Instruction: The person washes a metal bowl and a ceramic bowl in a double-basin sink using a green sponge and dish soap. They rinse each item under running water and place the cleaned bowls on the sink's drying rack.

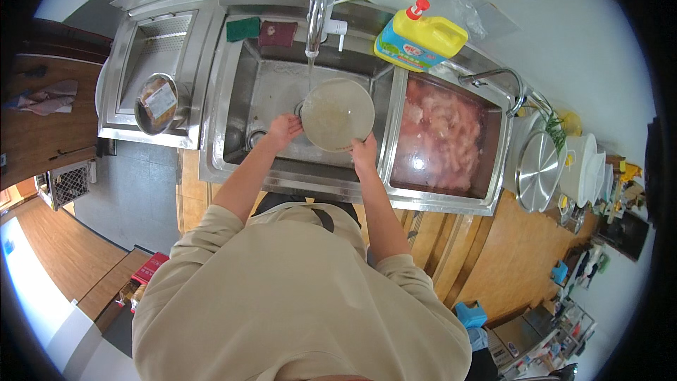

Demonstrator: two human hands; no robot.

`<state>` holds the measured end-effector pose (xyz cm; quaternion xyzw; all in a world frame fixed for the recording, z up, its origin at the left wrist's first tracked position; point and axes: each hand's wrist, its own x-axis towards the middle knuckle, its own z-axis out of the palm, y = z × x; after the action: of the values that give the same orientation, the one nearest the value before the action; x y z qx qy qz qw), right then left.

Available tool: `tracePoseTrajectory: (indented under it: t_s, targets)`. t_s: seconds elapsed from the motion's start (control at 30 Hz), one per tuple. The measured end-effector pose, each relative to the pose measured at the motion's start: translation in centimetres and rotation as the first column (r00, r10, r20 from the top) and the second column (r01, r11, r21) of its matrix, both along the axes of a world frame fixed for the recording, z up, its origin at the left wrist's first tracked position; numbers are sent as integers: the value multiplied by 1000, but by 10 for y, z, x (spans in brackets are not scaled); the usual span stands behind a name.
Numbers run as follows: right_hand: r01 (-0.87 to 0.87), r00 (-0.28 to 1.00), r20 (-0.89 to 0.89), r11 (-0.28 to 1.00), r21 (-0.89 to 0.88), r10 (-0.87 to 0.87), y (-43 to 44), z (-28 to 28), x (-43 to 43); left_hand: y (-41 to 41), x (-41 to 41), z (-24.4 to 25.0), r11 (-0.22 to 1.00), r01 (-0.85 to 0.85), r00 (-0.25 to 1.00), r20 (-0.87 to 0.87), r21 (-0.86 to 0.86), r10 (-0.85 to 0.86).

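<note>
Both hands hold a round, pale beige bowl or plate (338, 114) over the left basin of a steel double sink (275, 84). My left hand (286, 130) touches its left rim with the fingers. At its lower right edge, my right hand (364, 151) grips the rim. Water runs in a thin stream from the chrome faucet (319, 16) just behind the round piece. Along the back ledge lie a green scouring pad (243, 29) and a dark red one (278, 34). Pinkish meat (441, 137) soaks in liquid in the right basin.
A yellow pump jug of detergent (428, 37) stands on the sink's back edge. To the left, a steel bowl (157, 104) holding a labelled package sits at a steel drain tray (158, 63). A second faucet (494, 75) arches over the right basin. Beyond it stand pots and a round steel lid (538, 171).
</note>
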<state>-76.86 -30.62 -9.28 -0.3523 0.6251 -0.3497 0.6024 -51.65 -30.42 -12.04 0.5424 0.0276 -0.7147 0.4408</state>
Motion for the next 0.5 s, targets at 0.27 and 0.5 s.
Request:
tracePoseTrajectory:
  t_s: [0.27, 0.5]
  targets:
    - [-78, 952, -306, 981, -180, 20, -3, 5, 0, -4, -6, 7, 999, 43, 999, -12, 11, -43]
    - [-96, 917, -398, 974, -205, 7, -5, 36, 4, -8, -7, 3, 992, 106, 993, 47, 63, -109]
